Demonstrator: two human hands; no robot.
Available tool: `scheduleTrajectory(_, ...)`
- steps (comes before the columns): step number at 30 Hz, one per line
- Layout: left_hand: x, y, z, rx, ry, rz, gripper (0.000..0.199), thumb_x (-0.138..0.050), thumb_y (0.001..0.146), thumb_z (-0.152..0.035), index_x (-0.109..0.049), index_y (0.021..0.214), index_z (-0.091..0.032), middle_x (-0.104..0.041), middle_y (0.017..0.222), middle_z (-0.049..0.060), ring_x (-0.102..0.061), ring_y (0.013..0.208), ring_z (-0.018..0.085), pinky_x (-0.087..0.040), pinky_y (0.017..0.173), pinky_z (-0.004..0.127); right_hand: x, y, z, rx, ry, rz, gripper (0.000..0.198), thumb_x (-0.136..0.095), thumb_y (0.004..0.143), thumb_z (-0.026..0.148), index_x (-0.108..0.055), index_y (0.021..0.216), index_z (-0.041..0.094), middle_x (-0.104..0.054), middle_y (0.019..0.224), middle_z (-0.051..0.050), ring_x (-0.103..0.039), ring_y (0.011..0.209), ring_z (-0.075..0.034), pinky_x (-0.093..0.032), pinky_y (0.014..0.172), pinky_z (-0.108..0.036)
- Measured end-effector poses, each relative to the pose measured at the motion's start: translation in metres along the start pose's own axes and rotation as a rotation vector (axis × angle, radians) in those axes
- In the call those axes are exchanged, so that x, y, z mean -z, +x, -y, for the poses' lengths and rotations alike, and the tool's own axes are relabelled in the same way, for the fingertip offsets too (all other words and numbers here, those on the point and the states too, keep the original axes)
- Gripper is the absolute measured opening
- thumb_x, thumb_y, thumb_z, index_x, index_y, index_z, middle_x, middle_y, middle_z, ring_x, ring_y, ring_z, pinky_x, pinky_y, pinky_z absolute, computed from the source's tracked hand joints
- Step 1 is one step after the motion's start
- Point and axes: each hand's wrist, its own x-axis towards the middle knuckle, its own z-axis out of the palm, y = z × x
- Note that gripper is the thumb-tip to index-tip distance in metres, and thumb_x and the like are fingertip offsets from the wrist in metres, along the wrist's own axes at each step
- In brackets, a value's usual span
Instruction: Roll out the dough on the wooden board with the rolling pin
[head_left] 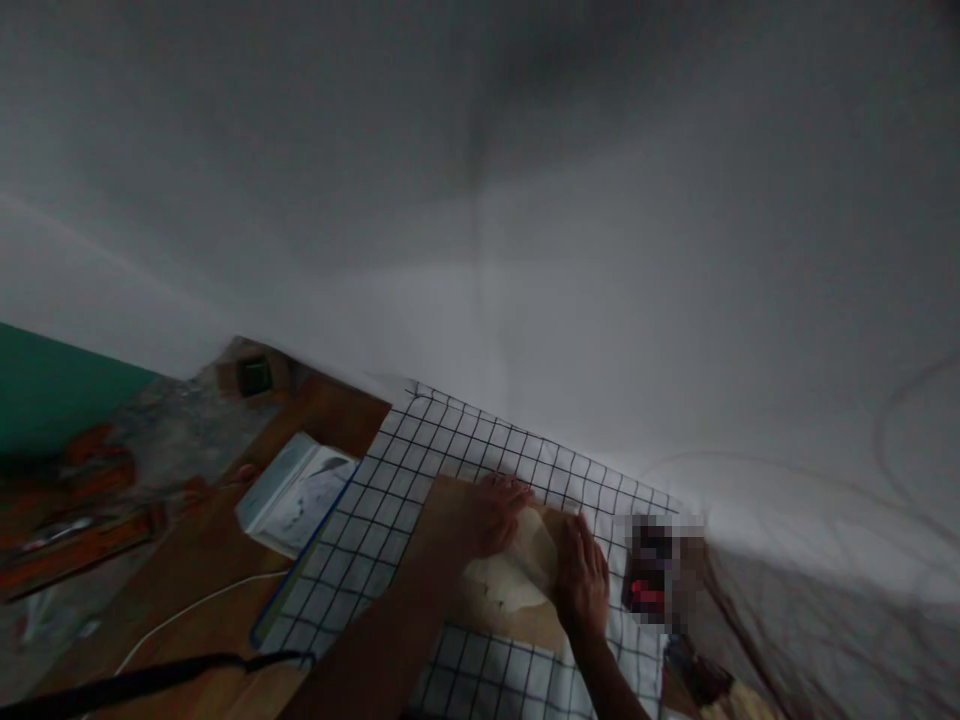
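A brown rectangular sheet [521,628], perhaps card or paper, lies on a white cloth with a black grid [352,545]. On top of it rests a paler, irregular paper-like piece [495,585]. My left hand [495,515] lies over the upper part of the pale piece, its fingers pointing right and resting on it. At the right edge of the brown sheet is my right hand [583,578], fingers stretched away from me and laid down flat. Dim light and blur hide fine detail at the fingertips.
Left of the cloth, a pale printed packet or booklet [300,490] lies on the wooden table [217,575] near a white cable [199,605]. A pixelated dark item [649,570] sits to the right. The white wall [600,350] rises behind the table. Orange objects [82,545] stand far left.
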Motion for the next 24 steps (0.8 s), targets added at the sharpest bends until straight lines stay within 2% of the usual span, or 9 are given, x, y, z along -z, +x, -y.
scheduleTrajectory(4,-0.0018,-0.0013,0.0015,0.028,-0.058,-0.015,0.053,-0.052,0.092,-0.027,-0.051,0.144,-0.027,-0.052,0.151,0.004,-0.04,0.142,0.028,-0.024,0.122,0.05,0.0016,0.0003,0.0002,-0.001,-0.009,-0.012,0.055,-0.036,0.102,0.023,-0.032,0.157,0.025,-0.041,0.158,-0.011,-0.042,0.142,-0.027,-0.04,0.111,-0.048)
scheduleTrajectory(9,-0.002,-0.002,0.0003,-0.006,-0.048,0.033,0.052,-0.048,0.093,-0.026,-0.05,0.146,-0.023,-0.052,0.151,0.006,-0.045,0.139,0.03,-0.029,0.12,0.051,0.0006,-0.0054,0.0038,-0.055,0.024,-0.041,0.055,-0.033,0.102,0.021,-0.031,0.157,0.024,-0.044,0.156,-0.01,-0.041,0.141,-0.025,-0.036,0.112,-0.048)
scheduleTrajectory(14,-0.0027,-0.0004,-0.0002,0.013,-0.038,0.036,0.053,-0.051,0.092,-0.028,-0.051,0.145,-0.025,-0.053,0.15,0.005,-0.043,0.141,0.027,-0.024,0.122,0.049,0.0,-0.0076,0.0055,-0.06,-0.007,-0.001,0.053,-0.033,0.101,0.02,-0.037,0.154,0.022,-0.044,0.156,-0.011,-0.04,0.142,-0.025,-0.035,0.112,-0.047)
scheduleTrajectory(24,-0.0087,-0.0004,-0.0037,0.005,0.008,0.041,0.052,-0.046,0.094,-0.028,-0.051,0.146,-0.023,-0.055,0.149,0.007,-0.045,0.139,0.027,-0.023,0.121,0.05,-0.0027,-0.0092,0.0066,-0.118,0.057,-0.064,0.052,-0.033,0.1,0.022,-0.04,0.151,0.022,-0.054,0.146,-0.01,-0.046,0.134,-0.026,-0.036,0.11,-0.046)
